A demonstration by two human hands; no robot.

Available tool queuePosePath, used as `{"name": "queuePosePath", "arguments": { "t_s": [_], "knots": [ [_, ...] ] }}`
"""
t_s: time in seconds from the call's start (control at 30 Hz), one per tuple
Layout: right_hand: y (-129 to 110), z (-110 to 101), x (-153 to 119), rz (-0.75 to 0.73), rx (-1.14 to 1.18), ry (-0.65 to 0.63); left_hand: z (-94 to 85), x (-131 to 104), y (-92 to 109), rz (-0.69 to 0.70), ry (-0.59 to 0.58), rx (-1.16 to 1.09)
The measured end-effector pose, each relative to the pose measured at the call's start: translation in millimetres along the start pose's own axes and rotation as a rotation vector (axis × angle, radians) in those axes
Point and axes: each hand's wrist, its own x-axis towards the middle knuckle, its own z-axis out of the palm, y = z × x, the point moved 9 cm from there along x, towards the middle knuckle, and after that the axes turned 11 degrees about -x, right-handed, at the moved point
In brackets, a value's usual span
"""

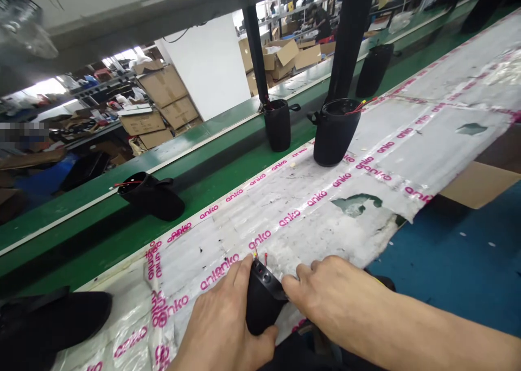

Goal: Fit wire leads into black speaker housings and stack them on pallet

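A black fabric-covered cylinder [262,306] stands at the near edge of the white taped worktop [244,219], its glossy rim tilted toward me and thin red and yellow wires rising beside it. My left hand [226,317] is wrapped round its left side, thumb in front. At the right side of the rim my right hand [325,289] is closed, with curled fingers against the edge; whether it pinches a small part there is hidden. Another black cylinder [334,132] with red and yellow wires stands farther up the worktop.
Black cylinders [278,126] stand on the green conveyor [203,181], one [157,197] tilted at the left. A large black object [61,322] lies at lower left. Dark posts [350,40] rise behind. Cardboard boxes [163,89] and a person [321,21] are in the background.
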Motion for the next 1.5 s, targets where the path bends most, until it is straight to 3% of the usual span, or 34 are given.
{"name": "queuePosePath", "arguments": {
  "t_s": [0.23, 0.53, 0.77, 0.9, 1.13, 1.3, 1.37, 1.5],
  "knots": [
    [1.1, -0.7, 3.0, 0.004, -0.026, 0.036, 2.4, 2.8, -2.4, 0.061, 0.008, 0.009],
    [-4.9, -1.8, -4.0, 0.100, -0.032, 0.048, 7.3, 3.8, 0.8, 0.004, 0.004, 0.039],
    [-6.3, -0.3, 0.9, -0.024, -0.065, 0.007, 4.5, -0.6, 7.5, 0.035, -0.003, 0.079],
    [-6.0, 3.7, -1.1, 0.083, -0.085, 0.000, 1.5, -1.4, 10.4, 0.020, -0.017, 0.086],
    [-7.2, -8.3, -11.2, -0.010, -0.031, 0.222, -4.5, -2.7, 9.3, 0.055, 0.000, 0.023],
    [23.6, -28.7, -37.0, 0.259, 0.226, 0.435, -10.1, -8.0, 12.5, 0.072, 0.030, -0.027],
    [30.3, -20.0, -41.6, 0.357, 0.271, 0.385, -10.2, -9.3, 12.2, 0.051, 0.022, -0.007],
    [20.7, 11.0, -36.4, 0.385, 0.372, 0.169, -7.2, -8.5, 11.0, 0.036, 0.020, 0.012]
  ]
}}
